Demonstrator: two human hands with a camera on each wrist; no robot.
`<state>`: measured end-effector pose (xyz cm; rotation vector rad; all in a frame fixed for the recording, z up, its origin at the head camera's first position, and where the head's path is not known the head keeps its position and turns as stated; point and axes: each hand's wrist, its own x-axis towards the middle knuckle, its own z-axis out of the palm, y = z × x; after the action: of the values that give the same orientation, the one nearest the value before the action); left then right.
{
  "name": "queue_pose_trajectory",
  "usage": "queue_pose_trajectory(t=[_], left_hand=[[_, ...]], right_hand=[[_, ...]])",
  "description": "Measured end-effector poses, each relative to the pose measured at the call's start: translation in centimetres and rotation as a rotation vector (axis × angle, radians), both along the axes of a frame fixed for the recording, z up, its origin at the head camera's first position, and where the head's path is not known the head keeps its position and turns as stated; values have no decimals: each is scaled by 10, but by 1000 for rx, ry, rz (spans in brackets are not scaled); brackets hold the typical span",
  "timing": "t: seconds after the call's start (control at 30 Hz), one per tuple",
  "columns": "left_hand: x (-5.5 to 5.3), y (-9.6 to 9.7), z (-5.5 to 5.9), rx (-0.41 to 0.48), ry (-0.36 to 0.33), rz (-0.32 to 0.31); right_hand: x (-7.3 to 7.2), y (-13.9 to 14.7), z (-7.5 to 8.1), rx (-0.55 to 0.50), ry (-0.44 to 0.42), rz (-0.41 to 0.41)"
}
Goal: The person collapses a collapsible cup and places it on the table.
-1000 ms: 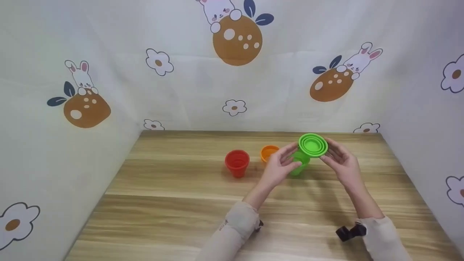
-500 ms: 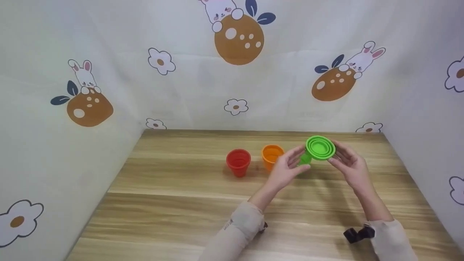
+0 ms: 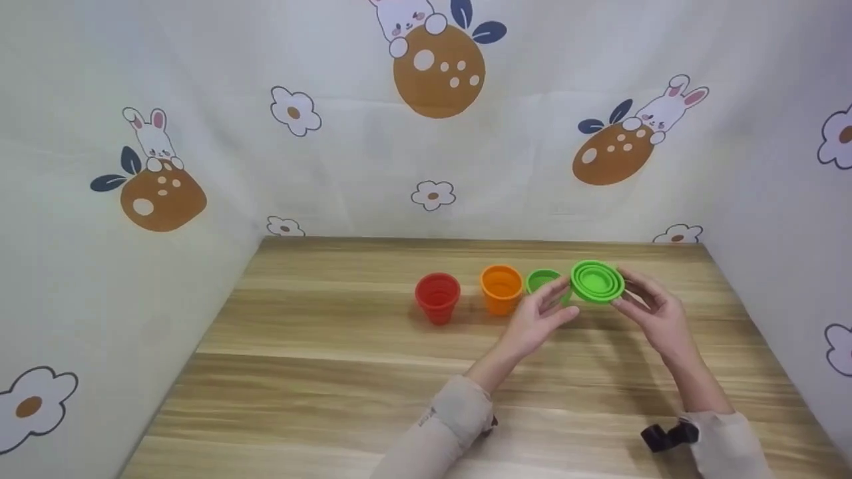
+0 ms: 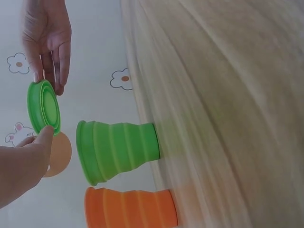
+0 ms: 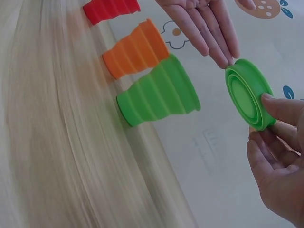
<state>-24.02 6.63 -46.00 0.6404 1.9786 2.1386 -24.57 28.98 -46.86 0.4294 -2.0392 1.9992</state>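
Above the table, a green collapsible cup point(image 3: 597, 281), folded flat into rings, is held tilted with its inside towards the head camera. My right hand point(image 3: 659, 318) pinches its right edge between thumb and fingers, as the right wrist view shows. Fingertips of my left hand point(image 3: 532, 324) touch the opposite edge; those fingers are straight in the right wrist view point(image 5: 204, 23). Behind the left hand a second green cup point(image 3: 543, 278) stands upright and extended, partly hidden in the head view but whole in the left wrist view. An orange cup point(image 3: 501, 291) stands beside it.
Left of the orange cup stands an extended red cup point(image 3: 438, 299). The cups are in a row on the wooden table point(image 3: 319, 399). Patterned cloth point(image 3: 359, 153) with rabbits and flowers encloses the back and sides.
Both hands have moved right and slightly lower with the folded green cup. The orange cup and the rim of the standing green cup are now less covered by the left hand.
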Motion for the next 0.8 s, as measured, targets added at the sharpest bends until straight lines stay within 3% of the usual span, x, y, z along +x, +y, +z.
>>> queue_pose_trajectory(t=[0.4, 0.8], left_hand=[[5, 8, -7, -43, -40, -19], [11, 16, -12, -153, -111, -103]], right_hand=[[2, 18, -13, -9, -34, 55], [-1, 39, -23, 58, -68, 148]])
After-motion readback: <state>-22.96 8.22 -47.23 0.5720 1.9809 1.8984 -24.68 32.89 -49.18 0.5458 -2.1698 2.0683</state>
